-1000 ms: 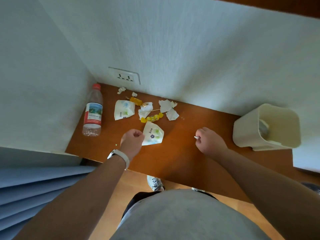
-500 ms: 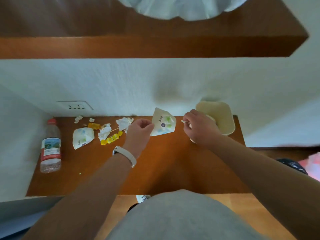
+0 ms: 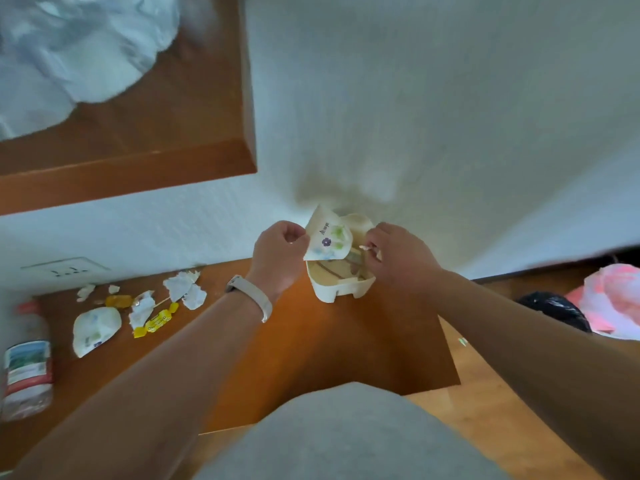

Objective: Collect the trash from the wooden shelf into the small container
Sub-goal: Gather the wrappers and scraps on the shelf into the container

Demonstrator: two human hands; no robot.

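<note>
1. Nearest the camera, a grey-clothed torso (image 3: 346,441) fills the bottom edge, and both forearms reach forward over the warm-brown wooden shelf (image 3: 332,344), farther along it than half a second ago.
2. On the left end of the shelf a clear plastic water bottle with a red-and-blue label (image 3: 26,368) lies on its side, where it lay before.
3. Just past it the uncollected trash is unmoved: a crumpled white wrapper with faint print (image 3: 95,330), a yellow candy wrapper (image 3: 156,320), an orange candy wrapper (image 3: 118,301), and torn white paper scraps (image 3: 185,289) near the wall.
4. The left hand (image 3: 278,258), with a pale watch band (image 3: 252,299) on its wrist, pinches a white floral-printed wrapper (image 3: 327,239) between thumb and curled fingers. The wrapper has travelled right since the earlier frame and now hangs tilted over the container's mouth.
5. The right hand (image 3: 398,258) is closed on a thin white stick (image 3: 364,248) — held over the container's right rim, whereas earlier it was short of it.
6. The small cream plastic container (image 3: 341,289) stands on the shelf against the wall; some dark content shows inside, too blurred to identify.
7. On the floor to the right sit a black plastic bag (image 3: 554,310) and a pink bag (image 3: 613,299).
8. Farthest up, an upper wooden shelf (image 3: 156,140) carries a pale crumpled bag (image 3: 76,50) — now seen at upper left instead of spanning the top.
</note>
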